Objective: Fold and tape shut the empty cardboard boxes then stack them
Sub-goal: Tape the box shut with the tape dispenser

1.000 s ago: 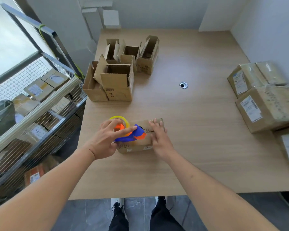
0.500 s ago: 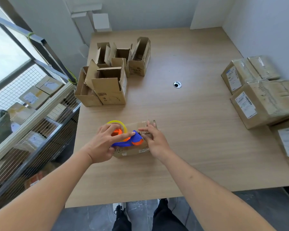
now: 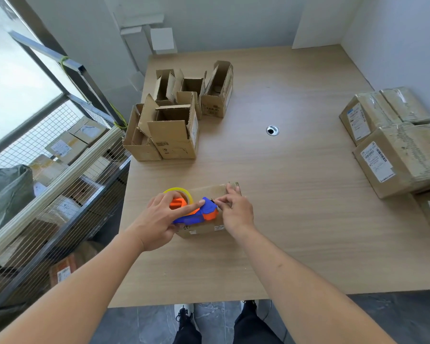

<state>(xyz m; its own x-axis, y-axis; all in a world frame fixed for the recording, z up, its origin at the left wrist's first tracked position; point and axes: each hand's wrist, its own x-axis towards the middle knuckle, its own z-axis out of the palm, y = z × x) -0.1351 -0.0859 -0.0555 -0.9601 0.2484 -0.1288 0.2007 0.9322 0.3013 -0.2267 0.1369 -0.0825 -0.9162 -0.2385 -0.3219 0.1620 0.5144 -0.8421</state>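
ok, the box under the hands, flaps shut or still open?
Shut: the box shows a flat top, no flaps raised, with the tape dispenser on it. Whether tape is down, cannot tell.

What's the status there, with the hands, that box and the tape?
Left hand grips tape dispenser on the small box. Right hand pinches at the dispenser's nose. Open boxes wait behind. Nothing in the way.

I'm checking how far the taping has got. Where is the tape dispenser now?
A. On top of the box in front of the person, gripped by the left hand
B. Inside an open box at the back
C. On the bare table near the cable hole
A: the left hand grips the tape dispenser on top of the box.
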